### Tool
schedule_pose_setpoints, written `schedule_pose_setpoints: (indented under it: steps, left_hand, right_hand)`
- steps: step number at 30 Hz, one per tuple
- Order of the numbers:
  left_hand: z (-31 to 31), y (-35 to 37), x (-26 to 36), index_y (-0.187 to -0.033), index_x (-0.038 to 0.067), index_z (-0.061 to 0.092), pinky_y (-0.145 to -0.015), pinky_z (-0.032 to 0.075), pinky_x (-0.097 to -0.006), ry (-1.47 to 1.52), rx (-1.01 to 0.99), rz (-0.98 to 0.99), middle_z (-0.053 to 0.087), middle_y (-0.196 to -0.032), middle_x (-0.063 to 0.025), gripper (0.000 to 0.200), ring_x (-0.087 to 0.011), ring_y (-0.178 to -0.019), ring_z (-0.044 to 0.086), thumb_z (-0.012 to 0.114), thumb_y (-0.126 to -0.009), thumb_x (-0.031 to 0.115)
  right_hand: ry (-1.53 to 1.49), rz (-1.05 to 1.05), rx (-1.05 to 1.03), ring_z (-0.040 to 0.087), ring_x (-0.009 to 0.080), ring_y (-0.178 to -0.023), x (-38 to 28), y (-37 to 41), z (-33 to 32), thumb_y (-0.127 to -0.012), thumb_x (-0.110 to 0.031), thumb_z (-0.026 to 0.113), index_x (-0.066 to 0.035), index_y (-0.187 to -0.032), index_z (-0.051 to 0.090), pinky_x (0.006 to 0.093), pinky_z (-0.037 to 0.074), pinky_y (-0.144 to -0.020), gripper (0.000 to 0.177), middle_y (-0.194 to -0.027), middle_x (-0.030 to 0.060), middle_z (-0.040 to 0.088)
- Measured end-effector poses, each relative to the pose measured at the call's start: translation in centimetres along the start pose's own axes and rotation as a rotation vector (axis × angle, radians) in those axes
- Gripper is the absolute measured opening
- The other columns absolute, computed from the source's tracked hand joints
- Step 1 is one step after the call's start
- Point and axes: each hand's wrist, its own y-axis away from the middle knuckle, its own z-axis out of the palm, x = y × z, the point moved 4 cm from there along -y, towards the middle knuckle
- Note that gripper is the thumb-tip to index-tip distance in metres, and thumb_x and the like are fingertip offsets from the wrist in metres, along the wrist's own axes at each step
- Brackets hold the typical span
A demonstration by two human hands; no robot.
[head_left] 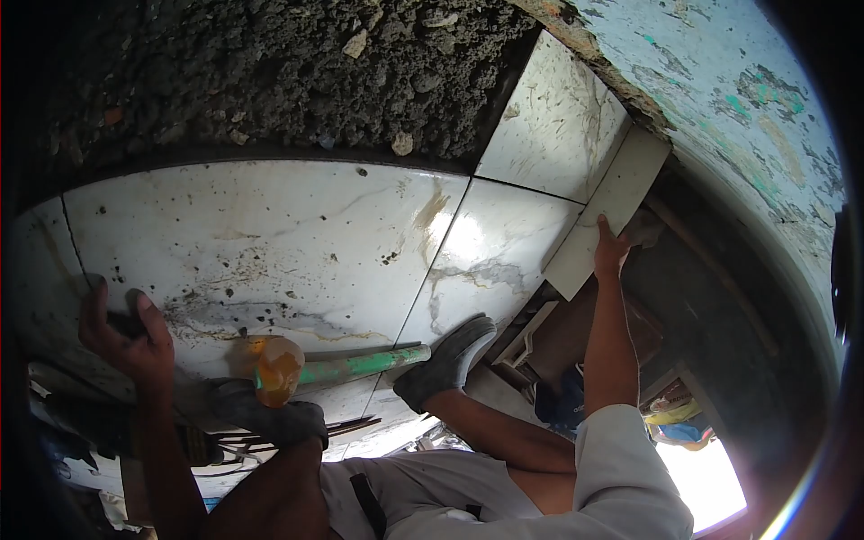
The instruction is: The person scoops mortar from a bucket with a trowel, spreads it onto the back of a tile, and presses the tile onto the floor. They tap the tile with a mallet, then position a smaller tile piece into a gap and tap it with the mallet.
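Note:
On the right, my right hand (611, 249) grips the edge of a long pale tile strip (607, 211), thumb or finger on its face. The strip lies along the edge of the white marbled tiles (297, 225). At the left, my left hand (129, 337) is over the tiles with its fingers apart and nothing in them. Between my hands and nearer to my left one lies a mallet with an amber head (280, 367) and a green handle (360, 364), beside my shoes.
Rough dark mortar (360, 81) borders the tiles at the top. A peeling pale blue wall (720, 99) rises at the right. Thin rods (342, 427) lie near my left shoe (270, 414); my other shoe (450, 360) rests at the tile edge. Below the strip is a dark recess.

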Motion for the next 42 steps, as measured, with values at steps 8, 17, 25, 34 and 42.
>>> schedule_pose_setpoints:
  steps: [8,17,25,34,42]
  left_hand:
    - [0.1,0.2,-0.3,-0.127,-0.002,0.05,-0.098,0.035,-0.0449,-0.013,-0.002,0.004,0.05,-0.123,-0.0199,0.047,-0.0348,-0.114,0.045,0.064,-0.088,0.021]
    - [0.3,0.2,-0.2,-0.126,-0.001,0.051,-0.097,0.036,-0.0451,-0.026,0.019,0.002,0.051,-0.123,-0.0197,0.044,-0.0357,-0.112,0.047,0.063,-0.089,0.02]
    - [0.3,-0.1,0.7,-0.125,0.0,0.052,-0.095,0.036,-0.0472,-0.059,0.072,0.004,0.051,-0.121,-0.0189,0.046,-0.0365,-0.112,0.047,0.062,-0.087,0.025]
    - [-0.2,-0.5,1.4,-0.122,0.005,0.054,-0.094,0.036,-0.0485,-0.054,0.14,-0.012,0.052,-0.119,-0.0153,0.046,-0.0355,-0.111,0.049,0.063,-0.084,0.028]
    - [-0.3,-0.5,1.3,-0.121,0.005,0.054,-0.094,0.036,-0.0472,-0.015,0.155,-0.021,0.052,-0.118,-0.0134,0.046,-0.0324,-0.11,0.049,0.064,-0.083,0.029]
  right_hand:
    - [0.09,0.065,0.026,0.061,0.0213,-0.095,-0.2,0.0,0.0,-0.086,-0.025,0.072,0.003,-0.115,0.061,0.0341,0.047,-0.085,0.041,-0.108,0.0114,0.066]
    - [0.057,-0.023,0.082,0.065,0.021,-0.089,0.2,-0.3,-0.1,-0.085,-0.022,0.072,0.004,-0.106,0.064,0.0342,0.049,-0.081,0.034,-0.098,0.0126,0.07]
    - [0.139,-0.055,0.077,0.067,0.0282,-0.091,-1.3,0.8,0.1,-0.083,-0.025,0.073,0.004,-0.105,0.065,0.0381,0.049,-0.082,0.037,-0.099,0.017,0.07]
    - [0.093,-0.119,0.083,0.068,0.0379,-0.088,-9.6,11.0,4.0,-0.083,-0.032,0.068,0.003,-0.103,0.065,0.0425,0.051,-0.077,0.041,-0.091,0.0228,0.07]
    - [0.05,-0.127,-0.019,0.068,0.0364,-0.088,-18.9,16.8,6.8,-0.083,-0.032,0.066,0.002,-0.102,0.065,0.0415,0.051,-0.079,0.039,-0.091,0.0214,0.07]
